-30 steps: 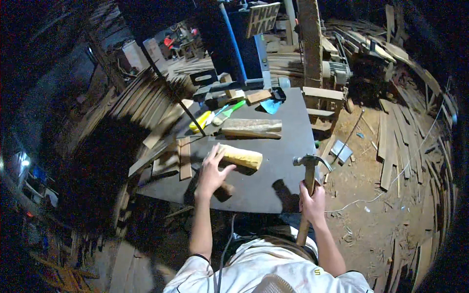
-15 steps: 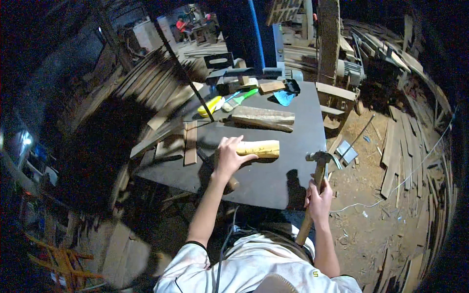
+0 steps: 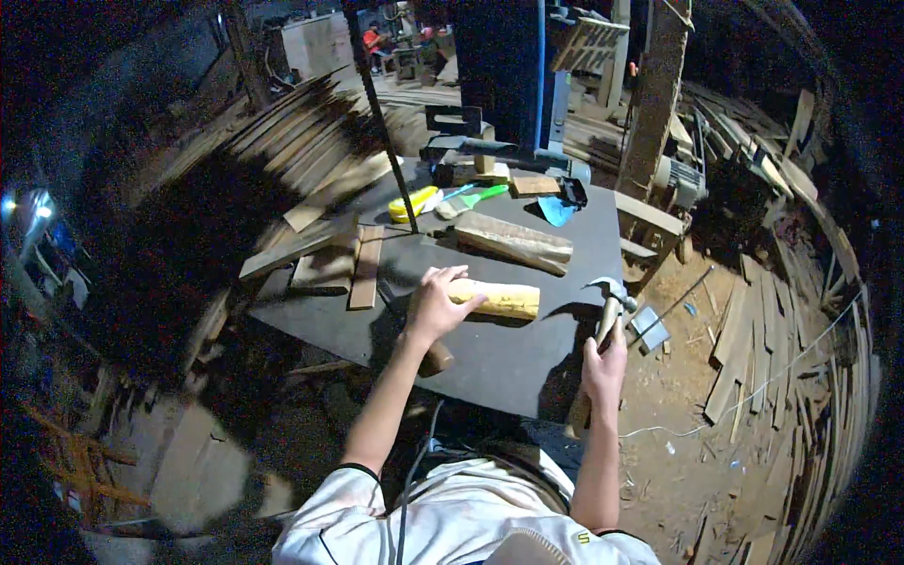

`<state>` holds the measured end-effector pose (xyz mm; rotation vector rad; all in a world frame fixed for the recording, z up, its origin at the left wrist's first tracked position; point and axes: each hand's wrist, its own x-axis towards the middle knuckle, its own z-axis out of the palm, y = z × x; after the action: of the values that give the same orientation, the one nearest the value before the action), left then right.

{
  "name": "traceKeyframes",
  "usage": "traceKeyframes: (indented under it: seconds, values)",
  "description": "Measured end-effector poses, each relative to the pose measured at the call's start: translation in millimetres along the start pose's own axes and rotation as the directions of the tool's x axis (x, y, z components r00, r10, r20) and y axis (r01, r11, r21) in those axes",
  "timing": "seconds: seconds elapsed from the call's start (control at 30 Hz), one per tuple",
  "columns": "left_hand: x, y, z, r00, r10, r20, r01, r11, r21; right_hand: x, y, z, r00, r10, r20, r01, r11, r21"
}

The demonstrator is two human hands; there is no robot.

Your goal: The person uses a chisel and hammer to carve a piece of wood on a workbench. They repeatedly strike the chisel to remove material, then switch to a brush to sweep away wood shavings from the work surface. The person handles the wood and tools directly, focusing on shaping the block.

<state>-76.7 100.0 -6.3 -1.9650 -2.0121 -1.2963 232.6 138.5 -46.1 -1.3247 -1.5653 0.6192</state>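
Note:
My left hand (image 3: pixel 439 307) grips the left end of a short pale-yellow wood piece (image 3: pixel 508 299) lying on the grey table (image 3: pixel 499 381). In my right hand (image 3: pixel 604 370) is a claw hammer (image 3: pixel 614 299), held by its wooden handle at the table's right edge. The hammer's head is up, its claw pointing left and its striking face right. Behind the pale piece lies a longer, rough-barked wood piece (image 3: pixel 516 242). Under my left forearm a tool's wooden handle (image 3: pixel 436 359) shows; the rest of that tool is mostly hidden in shadow.
A green-handled brush (image 3: pixel 476 201), a yellow tool (image 3: pixel 412 204), a blue scrap (image 3: pixel 556 212) and a small wood block (image 3: pixel 535 186) lie at the table's back. Flat boards (image 3: pixel 365 268) rest at its left. A dark upright bar (image 3: pixel 384 122) crosses the view. Planks (image 3: pixel 744 348) cover the floor at right.
The hammer has turned over in my right hand, its claw swinging from right to left. My right hand has shifted slightly left. The left hand still grips the wood piece; the view has shifted.

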Motion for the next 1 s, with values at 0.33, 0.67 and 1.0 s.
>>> traceKeyframes:
  seconds: [0.33,0.67,1.0]
  values:
    - [-1.0,-1.9,0.1,0.994,-0.095,-0.05,0.089,0.989,-0.116,-2.0,-13.9,-0.8,0.99,0.072,0.125,-0.073,0.997,0.004]
    - [-1.7,-7.2,-0.4,0.996,-0.056,-0.075,0.047,0.991,-0.123,-13.3,-29.7,-13.1,0.989,-0.008,0.145,0.01,1.0,-0.015]
    - [127.9,-17.1,24.9,0.956,-0.233,0.176,0.208,0.966,0.153,-19.1,-30.2,-15.9,0.999,-0.023,0.029,0.023,1.0,-0.01]
